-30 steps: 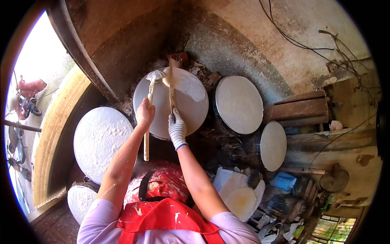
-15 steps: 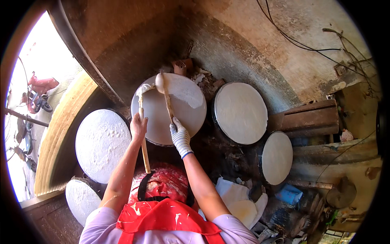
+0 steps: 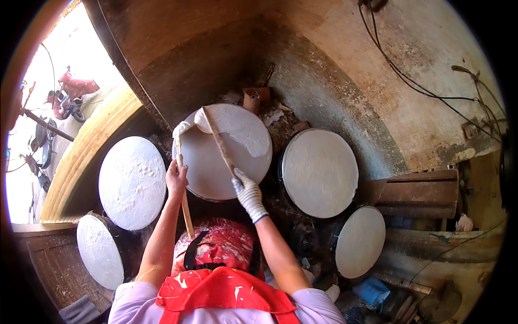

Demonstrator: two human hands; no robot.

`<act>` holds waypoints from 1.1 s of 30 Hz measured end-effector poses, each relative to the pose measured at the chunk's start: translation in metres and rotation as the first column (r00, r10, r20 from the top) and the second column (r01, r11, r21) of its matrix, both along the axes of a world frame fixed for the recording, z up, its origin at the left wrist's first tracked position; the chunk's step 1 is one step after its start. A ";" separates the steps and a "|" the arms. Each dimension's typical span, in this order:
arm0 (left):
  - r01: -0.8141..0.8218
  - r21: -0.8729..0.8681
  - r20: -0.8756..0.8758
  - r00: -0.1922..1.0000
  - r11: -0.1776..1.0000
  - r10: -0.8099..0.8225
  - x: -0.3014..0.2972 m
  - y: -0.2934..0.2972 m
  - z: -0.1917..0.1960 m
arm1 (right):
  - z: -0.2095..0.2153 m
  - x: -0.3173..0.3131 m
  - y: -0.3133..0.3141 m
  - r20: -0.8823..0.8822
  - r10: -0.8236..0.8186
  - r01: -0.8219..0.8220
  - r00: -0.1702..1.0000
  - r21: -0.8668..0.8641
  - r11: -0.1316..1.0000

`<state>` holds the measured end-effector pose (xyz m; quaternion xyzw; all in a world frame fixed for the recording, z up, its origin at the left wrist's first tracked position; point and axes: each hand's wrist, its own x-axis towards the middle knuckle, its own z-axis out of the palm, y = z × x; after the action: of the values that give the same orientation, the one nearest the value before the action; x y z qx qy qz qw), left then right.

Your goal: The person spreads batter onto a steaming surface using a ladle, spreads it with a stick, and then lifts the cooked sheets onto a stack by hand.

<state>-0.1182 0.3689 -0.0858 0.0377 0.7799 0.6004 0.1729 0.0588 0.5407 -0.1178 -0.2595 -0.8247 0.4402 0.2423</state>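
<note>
My bare left hand (image 3: 177, 181) grips a wooden stick (image 3: 186, 213) whose white, cloth-wrapped tip (image 3: 181, 129) rests at the left rim of a round pan (image 3: 216, 178). My right hand (image 3: 249, 194), in a white glove, holds a long wooden ladle (image 3: 218, 141). Its round head (image 3: 202, 120) lies on the pan's upper left part. A white layer of batter (image 3: 243, 132) covers the top of that pan, and the lower part looks greyer.
Other round white-coated pans stand around: two at left (image 3: 132, 181) (image 3: 100, 251), two at right (image 3: 319, 173) (image 3: 359, 240). A curved earthen wall (image 3: 334, 70) with cables rises behind. A wooden block (image 3: 415, 191) sits at right, and a red motorbike (image 3: 73, 89) is outside at left.
Both hands have drawn back toward my body. The ladle head has slid leftward across the top of the middle pan, leaving more white batter spread there.
</note>
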 end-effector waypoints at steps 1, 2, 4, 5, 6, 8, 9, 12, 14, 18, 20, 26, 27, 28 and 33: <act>-0.005 -0.002 0.013 1.000 1.000 0.005 0.004 -0.003 0.012 | 0.009 0.004 0.014 0.063 -0.029 0.036 0.998 -0.116 0.993; -0.022 -0.002 0.032 0.999 1.000 0.022 0.005 -0.006 0.013 | 0.019 0.010 0.029 0.149 -0.102 0.109 0.984 -0.043 0.993; -0.030 0.019 0.069 0.997 0.999 0.029 0.010 0.000 0.017 | 0.011 0.011 0.071 0.101 -0.170 0.171 0.980 0.000 0.985; -0.038 0.093 0.110 0.994 0.995 0.028 0.011 0.000 0.014 | 0.004 0.007 0.079 0.098 -0.091 0.091 0.991 0.002 0.996; -0.050 0.158 0.159 0.987 0.986 0.025 0.009 -0.006 0.010 | 0.006 -0.001 0.077 0.093 -0.002 0.002 0.996 -0.005 1.000; -0.078 0.288 0.253 0.968 0.954 0.002 0.006 -0.016 0.004 | 0.009 -0.012 0.071 0.136 0.124 -0.116 0.983 -0.066 0.991; -0.111 0.324 0.294 0.956 0.940 0.012 0.006 -0.017 0.004 | 0.013 -0.016 0.063 0.168 0.167 -0.143 0.972 -0.143 0.979; -0.225 0.420 0.404 0.914 0.879 0.041 0.009 -0.026 0.010 | 0.015 -0.006 0.049 0.126 0.296 -0.272 0.947 -0.178 0.946; -0.263 0.460 0.489 0.872 0.848 0.005 0.010 -0.038 0.010 | 0.020 -0.002 0.053 0.102 0.293 -0.269 0.951 -0.197 0.943; -0.455 0.723 0.647 0.709 0.519 -0.280 0.015 -0.045 0.032 | 0.035 -0.005 0.113 0.156 0.095 -0.072 0.983 -0.147 0.986; -0.566 0.802 0.570 0.629 0.192 -0.528 0.016 -0.041 0.038 | 0.017 -0.017 0.133 0.186 0.175 -0.174 0.967 -0.021 0.985; -0.535 0.813 0.572 0.662 0.230 -0.485 0.010 -0.075 0.033 | 0.019 -0.003 0.092 0.194 0.549 -0.470 0.813 -0.338 0.816; -0.526 0.817 0.566 0.659 0.234 -0.495 0.009 -0.087 0.027 | 0.032 0.003 0.092 0.164 0.573 -0.540 0.803 -0.207 0.816; -0.520 0.820 0.561 0.648 0.240 -0.514 0.009 -0.088 0.026 | 0.044 0.010 0.099 0.133 0.567 -0.536 0.813 -0.212 0.817; -0.647 0.762 0.480 0.583 -0.017 -0.656 0.023 -0.054 0.068 | 0.026 -0.024 0.158 0.303 0.325 -0.271 0.896 -0.206 0.940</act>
<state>-0.0955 0.3151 -0.0181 -0.1275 -0.0926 0.8919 0.4239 0.0348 0.6991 -0.0916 -0.2187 -0.8460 0.4863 0.0080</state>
